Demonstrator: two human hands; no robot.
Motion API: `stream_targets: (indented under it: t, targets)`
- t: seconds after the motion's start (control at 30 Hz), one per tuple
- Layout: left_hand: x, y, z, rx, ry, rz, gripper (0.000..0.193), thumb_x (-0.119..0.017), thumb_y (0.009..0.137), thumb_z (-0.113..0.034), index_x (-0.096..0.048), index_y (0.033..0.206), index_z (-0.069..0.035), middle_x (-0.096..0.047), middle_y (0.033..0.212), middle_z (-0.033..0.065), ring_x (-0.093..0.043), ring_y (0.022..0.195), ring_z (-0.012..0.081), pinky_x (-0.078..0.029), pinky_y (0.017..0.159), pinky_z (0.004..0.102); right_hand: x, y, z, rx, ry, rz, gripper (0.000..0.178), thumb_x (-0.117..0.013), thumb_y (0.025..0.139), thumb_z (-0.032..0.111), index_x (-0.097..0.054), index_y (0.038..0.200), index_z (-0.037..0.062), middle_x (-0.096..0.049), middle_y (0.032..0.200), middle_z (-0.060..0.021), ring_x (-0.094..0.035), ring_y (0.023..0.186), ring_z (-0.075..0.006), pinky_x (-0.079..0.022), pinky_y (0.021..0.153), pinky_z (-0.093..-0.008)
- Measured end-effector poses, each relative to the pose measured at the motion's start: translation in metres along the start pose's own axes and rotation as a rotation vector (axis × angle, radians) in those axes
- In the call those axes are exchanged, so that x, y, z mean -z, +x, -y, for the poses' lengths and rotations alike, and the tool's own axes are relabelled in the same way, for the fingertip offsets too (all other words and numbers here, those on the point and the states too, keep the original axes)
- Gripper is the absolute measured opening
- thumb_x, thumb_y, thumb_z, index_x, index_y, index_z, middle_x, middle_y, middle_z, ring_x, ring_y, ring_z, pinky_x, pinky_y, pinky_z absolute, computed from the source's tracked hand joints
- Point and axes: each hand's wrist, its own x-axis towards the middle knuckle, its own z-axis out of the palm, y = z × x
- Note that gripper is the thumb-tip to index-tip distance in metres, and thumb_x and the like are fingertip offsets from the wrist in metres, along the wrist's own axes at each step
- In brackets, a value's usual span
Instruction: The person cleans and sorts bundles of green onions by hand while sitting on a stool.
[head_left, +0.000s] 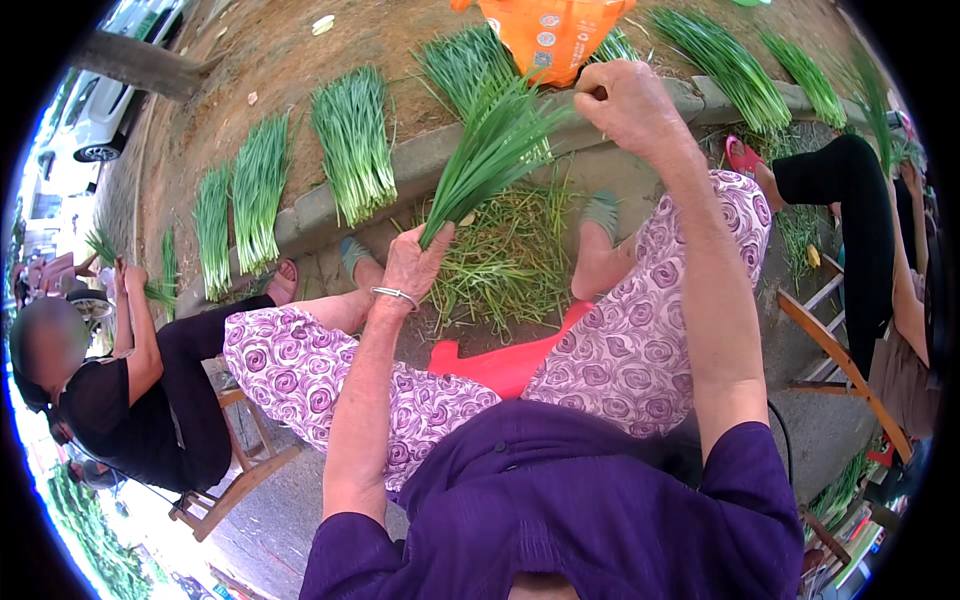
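"Fingers wrapped firmly on the left hand (412, 270), gripping the green bunch (480, 158) by its lower end!"

"Where's that bunch now?"

"Up in front of the wearer, slanting rightward, above the heap of loose stalks (500, 262)!"

"And the right hand (636, 112)?"

"Raised near the orange bag (555, 35), fingers curled; whether they pinch anything, I can't tell!"

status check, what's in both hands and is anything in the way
Left hand gripping green stalk bunch. Right hand raised, curled, contents unclear. Clippings heap below, nothing visibly blocking either hand.
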Motion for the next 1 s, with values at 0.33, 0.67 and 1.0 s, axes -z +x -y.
stream_targets:
  t: [0.33,0.67,1.0]
  targets:
    - [0.011,-0.008,-0.031,0.176,-0.482,0.211,0.052,-0.049,0.090,-0.053,-0.060,0.091,-0.001,-0.043,0.054,-0.0037,-0.039,0.046,0.0044,-0.032,0.044,0.0207,0.018,-0.001,0.002,-0.141,0.540,0.147,0.025,-0.059,0.081,0.025,-0.068,0.081,0.0009,-0.066,0.066,-0.0054,-0.062,0.060,-0.0136,-0.050,0.057,-0.0286]
    - [0.020,-0.010,-0.041,0.173,-0.657,0.229,0.057,-0.041,0.093,-0.054,-0.056,0.101,-0.001,-0.043,0.058,-0.0027,-0.039,0.047,0.0060,-0.038,0.049,0.0238,-0.025,-0.028,0.038,0.168,0.367,0.558,0.020,-0.055,0.071,0.016,-0.064,0.078,-0.0002,-0.062,0.066,-0.0109,-0.059,0.062,-0.0196,-0.047,0.062,-0.0336]
    - [0.018,-0.010,-0.042,0.152,-0.672,0.265,0.057,-0.039,0.094,-0.054,-0.056,0.101,0.000,-0.044,0.058,-0.0021,-0.039,0.047,0.0065,-0.038,0.050,0.0245,-0.014,-0.014,0.031,-0.004,0.438,0.107,0.018,-0.056,0.079,0.014,-0.066,0.082,-0.0019,-0.061,0.062,-0.0097,-0.060,0.057,-0.0137,-0.049,0.057,-0.0306]
